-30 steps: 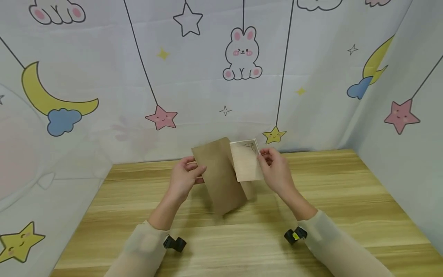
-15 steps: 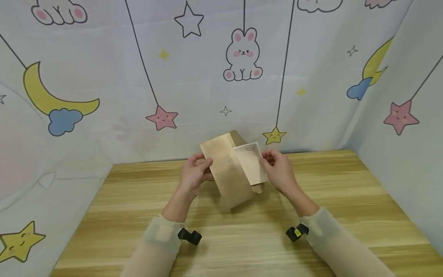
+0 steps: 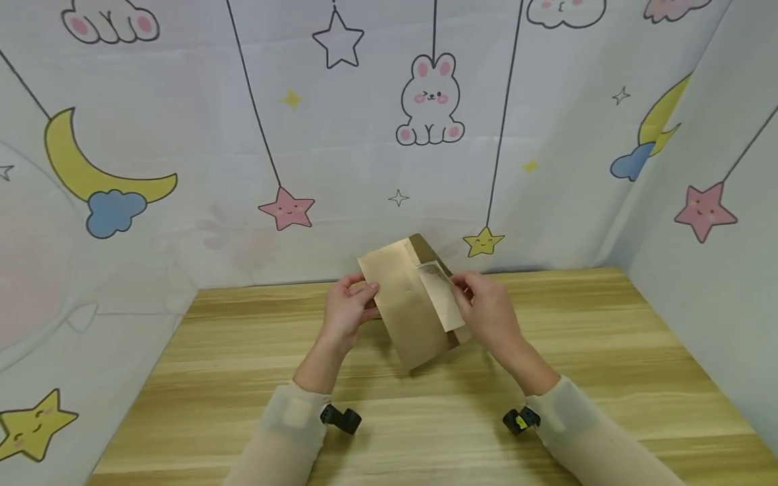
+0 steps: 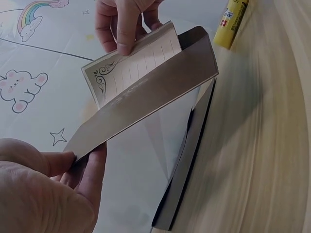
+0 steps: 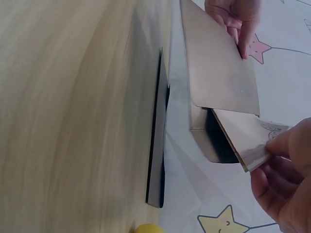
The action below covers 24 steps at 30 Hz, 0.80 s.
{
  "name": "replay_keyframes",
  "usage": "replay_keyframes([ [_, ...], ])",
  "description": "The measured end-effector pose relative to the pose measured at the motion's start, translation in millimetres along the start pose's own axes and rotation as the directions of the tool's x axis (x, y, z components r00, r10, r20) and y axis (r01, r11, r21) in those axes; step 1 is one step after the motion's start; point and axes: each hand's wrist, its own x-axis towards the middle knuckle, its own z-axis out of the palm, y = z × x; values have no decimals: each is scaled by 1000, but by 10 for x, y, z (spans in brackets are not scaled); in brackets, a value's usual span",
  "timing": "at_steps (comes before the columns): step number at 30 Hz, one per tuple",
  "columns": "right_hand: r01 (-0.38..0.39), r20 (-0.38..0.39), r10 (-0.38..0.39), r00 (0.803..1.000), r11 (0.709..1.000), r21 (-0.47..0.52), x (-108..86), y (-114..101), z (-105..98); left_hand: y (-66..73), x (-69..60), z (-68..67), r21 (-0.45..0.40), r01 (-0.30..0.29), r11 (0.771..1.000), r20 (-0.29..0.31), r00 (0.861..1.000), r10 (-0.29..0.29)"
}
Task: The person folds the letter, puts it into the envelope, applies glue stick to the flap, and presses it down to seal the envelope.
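Slanting partway into the mouth of the tilted kraft envelope [image 3: 404, 304], the lined note cards [image 4: 138, 68] seemed likely to snag a corner, being askew; the right hand [image 3: 489, 307] pinched their outer edge; the left hand [image 3: 346, 312] pinched the envelope only off-centre, opposite the mouth, so a hard push might have twisted it loose above the wood-grain table [image 3: 431, 425].
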Motion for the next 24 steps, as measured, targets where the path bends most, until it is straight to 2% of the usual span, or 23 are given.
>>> replay_keyframes([
  [6,-100,117,96,988,995,26,17,-6,-7,-13,-4,-21,2,15,1000,25,1000,-15],
  [8,-162,173,149,974,984,69,34,11,0,-19,-1,-26,-9,27,1000,27,999,-26],
  [10,-242,233,209,950,962,123,53,37,7,-27,3,-28,-20,43,999,31,999,-42],
  [14,-415,363,317,876,879,234,84,80,33,-44,8,-36,-23,69,997,39,997,-68],
  [16,-499,425,359,831,819,283,90,88,50,-52,6,-39,-12,78,997,42,996,-77],
  [19,-583,503,381,776,736,343,84,93,84,-73,8,-36,0,84,996,47,995,-84],
  [22,-642,565,383,731,667,378,71,86,121,-102,11,-33,13,92,996,48,995,-92],
  [24,-660,594,371,714,639,395,64,94,149,-122,18,-32,24,98,995,47,994,-99],
])
